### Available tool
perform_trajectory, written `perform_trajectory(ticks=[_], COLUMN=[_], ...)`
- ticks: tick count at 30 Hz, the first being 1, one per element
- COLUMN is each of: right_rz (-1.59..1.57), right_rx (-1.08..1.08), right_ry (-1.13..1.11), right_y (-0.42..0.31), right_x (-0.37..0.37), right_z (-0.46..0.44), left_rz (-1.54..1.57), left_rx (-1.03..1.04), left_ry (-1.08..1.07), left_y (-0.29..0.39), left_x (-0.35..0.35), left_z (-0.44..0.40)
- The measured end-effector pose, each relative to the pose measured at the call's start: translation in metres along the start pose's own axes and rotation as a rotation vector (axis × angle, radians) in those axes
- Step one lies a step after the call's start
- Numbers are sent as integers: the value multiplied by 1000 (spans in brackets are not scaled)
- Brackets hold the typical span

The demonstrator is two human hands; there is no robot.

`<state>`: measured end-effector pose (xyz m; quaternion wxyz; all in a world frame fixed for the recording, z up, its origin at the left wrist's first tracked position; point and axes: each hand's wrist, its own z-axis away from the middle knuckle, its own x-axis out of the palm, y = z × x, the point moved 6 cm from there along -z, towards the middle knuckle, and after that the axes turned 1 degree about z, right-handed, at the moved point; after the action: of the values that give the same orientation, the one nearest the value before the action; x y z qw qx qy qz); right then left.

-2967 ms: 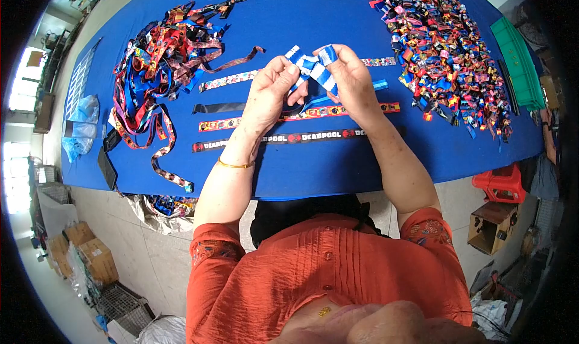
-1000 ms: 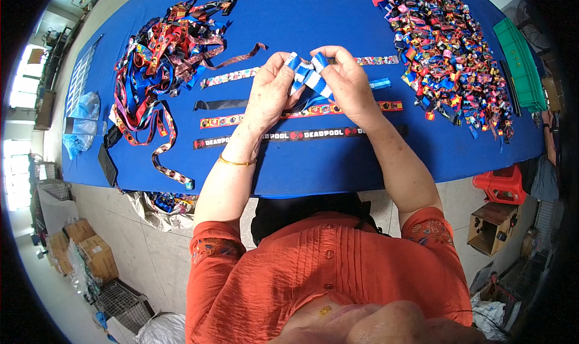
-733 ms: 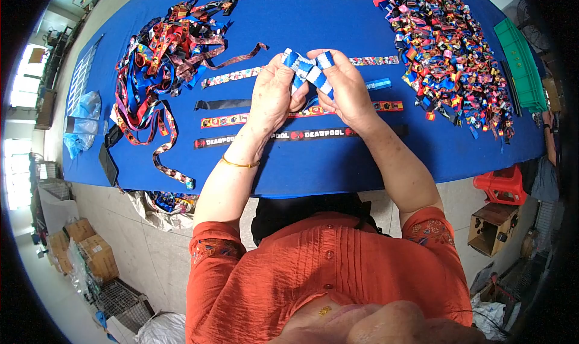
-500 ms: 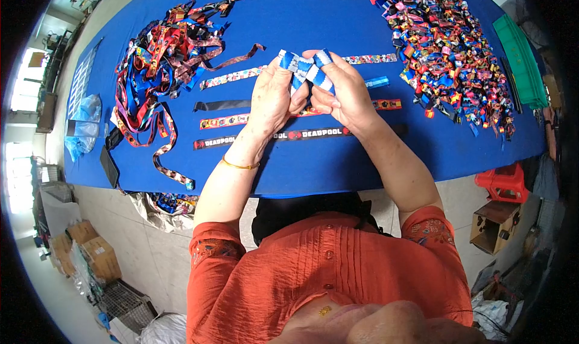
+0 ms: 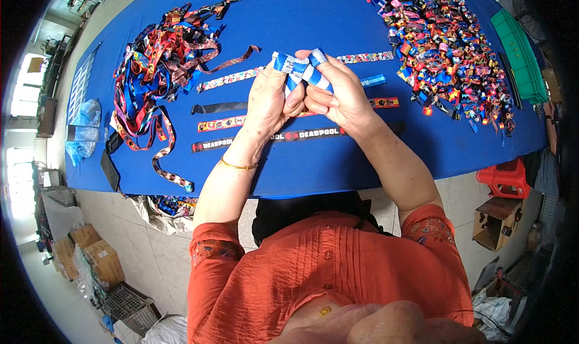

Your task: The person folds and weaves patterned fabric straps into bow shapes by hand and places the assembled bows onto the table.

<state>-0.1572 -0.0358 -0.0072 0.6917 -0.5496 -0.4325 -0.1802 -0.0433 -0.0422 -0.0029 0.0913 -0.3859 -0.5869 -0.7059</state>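
Observation:
A blue-and-white ribbon bow point(image 5: 303, 69) is held up over the table, its loops crossing in the middle. My left hand point(image 5: 269, 100) pinches the bow's left side between thumb and fingers. On the right side, my right hand point(image 5: 345, 95) grips it with the fingertips curled underneath. Below my hands lie flat ribbon strips: a white patterned strip point(image 5: 229, 78), a plain black strip point(image 5: 220, 107), a red-and-yellow strip point(image 5: 223, 122) and a black strip lettered DEADPOOL point(image 5: 316, 133). A blue strip's end point(image 5: 373, 81) shows beyond my right hand. My hands hide the strips' middles.
A tangled heap of long ribbons point(image 5: 160, 66) lies on the left of the blue table point(image 5: 301, 12). Many small folded ribbon pieces point(image 5: 443, 48) cover the right, beside a green crate point(image 5: 518, 57). A red stool point(image 5: 505, 178) and cardboard boxes point(image 5: 99, 256) stand on the floor.
Both hands keep their grip on the ribbon bow, which has turned slightly and spread a little wider on the left. The whole view has shifted slightly.

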Motion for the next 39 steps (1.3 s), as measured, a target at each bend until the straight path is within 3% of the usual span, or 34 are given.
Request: perform_trajectory(ticks=[16, 20, 28, 31, 39], right_rz=[303, 376, 160, 58, -65], right_rx=[-100, -105, -57, -18, 16], right_ry=[135, 151, 70, 25, -52], right_y=[-1, 0, 4, 6, 9], right_x=[1, 0, 6, 3, -2], right_z=[-1, -2, 1, 1, 0], left_rz=[122, 1, 71, 141, -23], left_rx=[-175, -162, -184, -134, 49], left_ry=[68, 52, 28, -77, -171], left_y=[-2, -2, -2, -2, 4], left_x=[-7, -12, -1, 0, 8], left_z=[1, 0, 2, 2, 5])
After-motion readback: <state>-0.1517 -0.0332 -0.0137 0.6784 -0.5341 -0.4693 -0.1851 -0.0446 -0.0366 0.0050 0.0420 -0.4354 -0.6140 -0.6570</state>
